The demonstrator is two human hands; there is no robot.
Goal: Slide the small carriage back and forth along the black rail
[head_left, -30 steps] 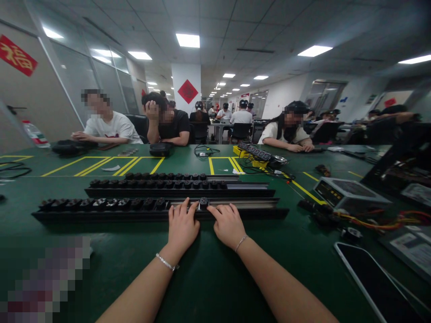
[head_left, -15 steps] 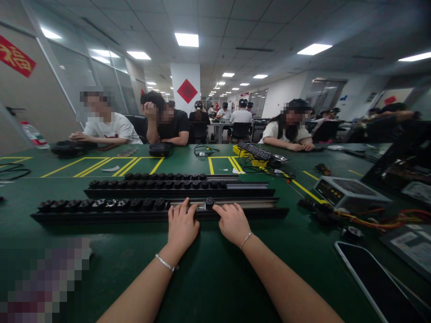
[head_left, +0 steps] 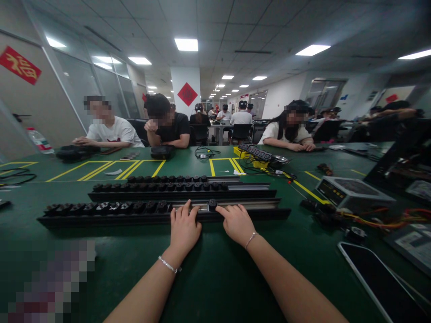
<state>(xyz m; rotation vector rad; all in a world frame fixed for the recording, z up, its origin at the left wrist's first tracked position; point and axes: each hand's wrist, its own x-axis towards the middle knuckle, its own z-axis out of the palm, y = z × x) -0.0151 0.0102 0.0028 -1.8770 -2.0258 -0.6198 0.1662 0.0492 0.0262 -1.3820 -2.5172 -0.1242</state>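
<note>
A long black track rail (head_left: 111,220) lies crosswise in front of me, with a row of black socket modules (head_left: 123,207) in its left part. One separate module (head_left: 212,205) sits in the channel further right. My left hand (head_left: 184,226) rests on the rail left of that module, fingers stretched out and apart, gripping nothing. On the other side, my right hand (head_left: 238,223) has its index fingertip against or right beside the module, the other fingers lying over the rail. Behind stand two more rails, the nearer one (head_left: 188,194) also carrying a row of modules.
On the right are a power supply unit (head_left: 353,193) with coloured cables and a smartphone (head_left: 377,278). A power strip (head_left: 256,152) lies on yellow blocks towards the back. Several people sit across the green table (head_left: 208,287). A blurred-out flat item (head_left: 57,282) is at lower left.
The whole view has shifted slightly. Both hands keep about the same places on the rail, and the separate module shows no clear movement along it. A person opposite has lowered a hand.
</note>
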